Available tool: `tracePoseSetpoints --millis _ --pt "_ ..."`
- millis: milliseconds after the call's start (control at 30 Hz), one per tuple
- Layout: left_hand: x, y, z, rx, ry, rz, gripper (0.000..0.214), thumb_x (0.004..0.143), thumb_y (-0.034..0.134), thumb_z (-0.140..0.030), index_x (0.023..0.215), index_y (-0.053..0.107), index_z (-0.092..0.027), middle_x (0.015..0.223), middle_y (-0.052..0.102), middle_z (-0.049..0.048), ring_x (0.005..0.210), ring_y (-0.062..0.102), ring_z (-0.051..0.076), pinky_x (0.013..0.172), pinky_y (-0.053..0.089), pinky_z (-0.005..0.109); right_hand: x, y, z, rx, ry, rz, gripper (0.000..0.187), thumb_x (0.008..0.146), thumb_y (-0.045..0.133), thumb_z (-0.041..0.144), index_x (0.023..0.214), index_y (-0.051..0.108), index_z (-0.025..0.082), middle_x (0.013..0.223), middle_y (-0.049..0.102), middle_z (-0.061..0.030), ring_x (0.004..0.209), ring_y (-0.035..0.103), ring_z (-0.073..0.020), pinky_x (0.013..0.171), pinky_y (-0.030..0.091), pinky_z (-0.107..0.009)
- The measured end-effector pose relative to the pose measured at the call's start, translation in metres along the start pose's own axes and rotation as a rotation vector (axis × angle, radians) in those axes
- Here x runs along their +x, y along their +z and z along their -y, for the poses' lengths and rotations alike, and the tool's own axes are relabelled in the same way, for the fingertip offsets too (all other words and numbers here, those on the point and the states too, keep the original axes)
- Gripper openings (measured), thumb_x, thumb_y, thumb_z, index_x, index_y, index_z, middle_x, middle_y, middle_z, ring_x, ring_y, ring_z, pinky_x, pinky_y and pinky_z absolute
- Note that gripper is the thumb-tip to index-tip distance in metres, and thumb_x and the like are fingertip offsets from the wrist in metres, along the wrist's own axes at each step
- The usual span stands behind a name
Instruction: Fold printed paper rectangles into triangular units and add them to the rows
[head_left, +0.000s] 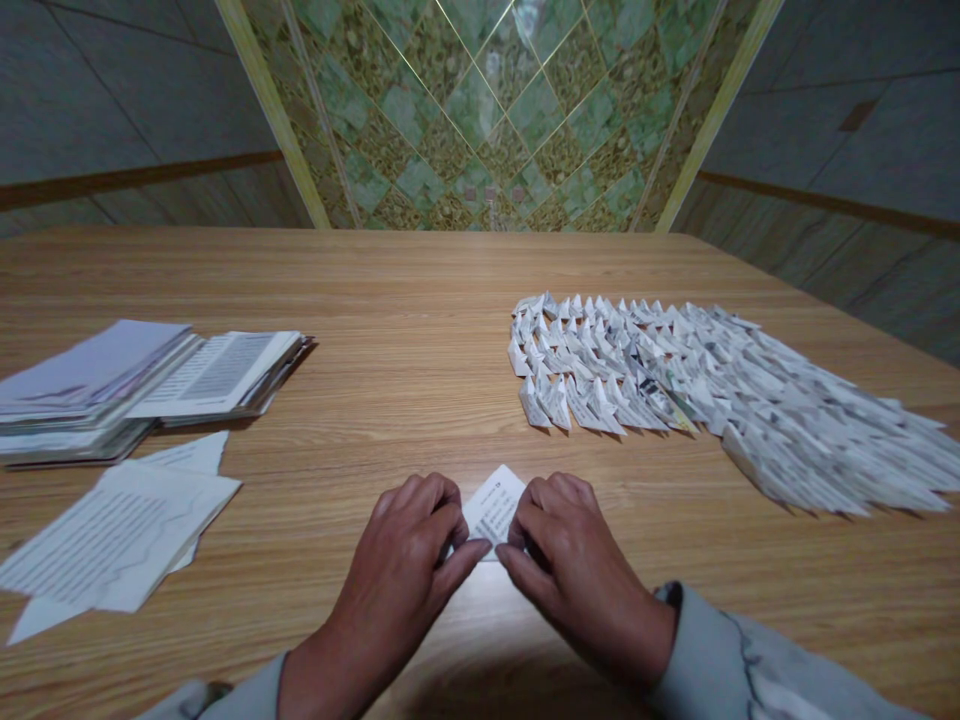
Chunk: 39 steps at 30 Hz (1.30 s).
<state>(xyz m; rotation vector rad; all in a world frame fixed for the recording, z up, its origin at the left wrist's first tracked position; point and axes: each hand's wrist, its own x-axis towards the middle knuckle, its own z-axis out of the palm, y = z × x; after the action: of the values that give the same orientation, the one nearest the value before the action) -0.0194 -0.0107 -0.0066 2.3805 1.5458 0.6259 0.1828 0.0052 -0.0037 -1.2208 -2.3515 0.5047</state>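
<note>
A small folded piece of printed paper (495,505) lies on the wooden table (420,330) near its front edge. My left hand (409,560) pinches its left side, fingers curled and thumb pointing right. My right hand (574,565) pinches its right side in the same way, thumb pointing left. Both hands rest on the table, and most of the paper is hidden under the fingers.
Several folded paper shapes (675,385) lie in overlapping rows at the right. A stack of open printed booklets (142,385) sits at the left, with loose printed sheets (120,535) in front of it. A patterned green wall panel (487,110) rises behind the table.
</note>
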Motion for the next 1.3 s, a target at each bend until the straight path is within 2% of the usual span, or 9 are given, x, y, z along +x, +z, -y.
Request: tracePoseSetpoints --millis 267,533,633,733,800,867,1100,1200,1300 --pt "0.001 0.002 -0.002 0.085 -0.026 0.024 0.018 0.088 0.068 -0.029 0.076 0.058 -0.02 0.086 0.059 0.0033 0.083 0.052 0.024 0.073 0.037 0.038 0.001 0.005 0.0 -0.078 0.009 -0.014 0.016 0.085 0.073 0.021 0.078 0.059 0.018 0.084 0.059 -0.0034 0.086 0.05 -0.0225 0.079 0.035 -0.036" --pt "0.002 0.001 0.002 0.101 -0.05 -0.003 0.024 0.085 0.07 -0.035 0.074 0.055 -0.02 0.081 0.057 0.0013 0.078 0.051 0.022 0.07 0.036 0.035 0.001 -0.001 0.002 -0.077 -0.003 0.033 0.018 0.083 0.075 0.018 0.086 0.058 0.02 0.088 0.061 -0.0022 0.086 0.051 -0.0222 0.082 0.036 -0.037" --pt "0.002 0.0 0.002 0.081 0.028 -0.061 0.017 0.09 0.064 -0.031 0.08 0.057 -0.02 0.082 0.058 0.0014 0.077 0.051 0.021 0.069 0.037 0.034 0.002 -0.004 0.002 -0.1 -0.025 0.065 0.017 0.083 0.075 0.018 0.092 0.06 0.021 0.092 0.062 -0.0027 0.089 0.051 -0.0232 0.082 0.036 -0.037" --pt "0.002 -0.001 0.0 0.071 0.23 -0.133 0.009 0.096 0.055 -0.023 0.091 0.063 -0.021 0.091 0.063 0.004 0.082 0.053 0.021 0.073 0.038 0.035 0.003 -0.005 0.002 -0.119 -0.033 0.077 0.015 0.085 0.074 0.02 0.093 0.062 0.022 0.094 0.062 -0.0031 0.091 0.051 -0.0235 0.083 0.036 -0.038" --pt "0.001 -0.002 -0.002 0.081 0.353 -0.142 0.011 0.097 0.056 -0.023 0.094 0.066 -0.022 0.091 0.065 0.0043 0.081 0.053 0.021 0.073 0.038 0.036 0.003 -0.006 0.002 -0.12 -0.028 0.082 0.012 0.086 0.073 0.021 0.093 0.062 0.022 0.094 0.062 -0.0032 0.091 0.051 -0.0232 0.084 0.036 -0.038" --pt "0.001 -0.003 -0.004 0.097 0.416 -0.129 0.011 0.096 0.058 -0.026 0.093 0.067 -0.022 0.085 0.066 0.0033 0.078 0.054 0.021 0.072 0.038 0.036 0.004 -0.006 0.003 -0.12 -0.022 0.08 0.011 0.087 0.072 0.022 0.093 0.063 0.022 0.094 0.062 -0.0031 0.091 0.051 -0.0226 0.084 0.036 -0.037" --pt "0.0 -0.001 -0.001 0.148 0.436 -0.153 0.018 0.099 0.052 -0.018 0.091 0.068 -0.019 0.073 0.065 0.0014 0.066 0.053 0.018 0.065 0.038 0.034 0.002 -0.007 0.002 -0.146 -0.058 0.07 0.004 0.091 0.067 0.024 0.09 0.063 0.022 0.091 0.06 -0.0023 0.09 0.05 -0.0211 0.083 0.035 -0.036" --pt "0.0 0.002 0.001 0.137 0.407 -0.163 0.02 0.1 0.051 -0.02 0.088 0.067 -0.019 0.074 0.066 0.0019 0.067 0.054 0.018 0.065 0.039 0.033 0.001 -0.008 0.0 -0.155 -0.106 0.067 0.013 0.09 0.069 0.032 0.088 0.062 0.022 0.091 0.06 -0.0024 0.09 0.05 -0.0216 0.084 0.035 -0.037" --pt "0.0 0.002 0.001 0.131 0.373 -0.183 0.022 0.1 0.05 -0.02 0.085 0.066 -0.019 0.073 0.066 0.0021 0.066 0.055 0.018 0.064 0.039 0.032 0.001 -0.007 -0.001 -0.196 -0.169 0.022 0.012 0.09 0.068 0.029 0.084 0.061 0.021 0.088 0.061 -0.002 0.087 0.05 -0.0205 0.085 0.035 -0.037"
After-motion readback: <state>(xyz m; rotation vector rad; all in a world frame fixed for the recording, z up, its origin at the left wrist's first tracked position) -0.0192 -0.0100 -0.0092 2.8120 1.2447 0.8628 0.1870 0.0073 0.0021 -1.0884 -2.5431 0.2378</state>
